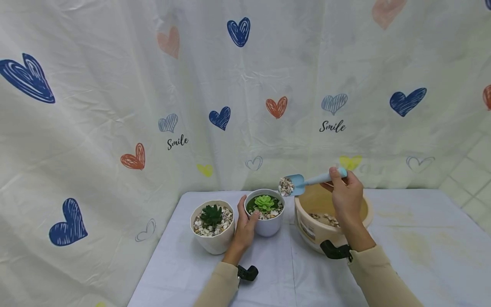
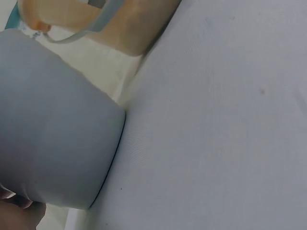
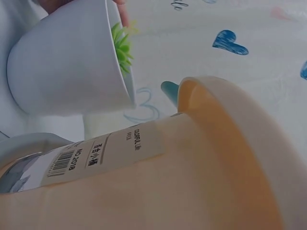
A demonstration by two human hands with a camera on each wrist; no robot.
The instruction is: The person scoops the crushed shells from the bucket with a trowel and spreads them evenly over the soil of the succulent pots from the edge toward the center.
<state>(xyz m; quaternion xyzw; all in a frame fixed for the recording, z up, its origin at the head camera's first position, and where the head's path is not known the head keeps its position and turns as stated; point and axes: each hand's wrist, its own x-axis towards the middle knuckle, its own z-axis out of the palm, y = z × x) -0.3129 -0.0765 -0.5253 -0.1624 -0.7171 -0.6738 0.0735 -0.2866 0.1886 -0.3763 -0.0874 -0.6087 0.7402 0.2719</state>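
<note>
My left hand grips a light grey flowerpot, thumb over its front rim and fingers round its left side. In the pot a bright green artificial succulent stands among pebbles and dark green filling. Between thumb and fingers, my right hand pinches the handle of a blue garden trowel. Pebbles lie on its blade, just above and right of the pot's rim. Below the right hand stands a beige bucket with more pebbles inside; the right wrist view shows its label.
Left of my left hand, close by, stands a cream pot with a dark green succulent among pebbles. A white cloth covers the table. Behind the table's back edge hangs a curtain printed with hearts.
</note>
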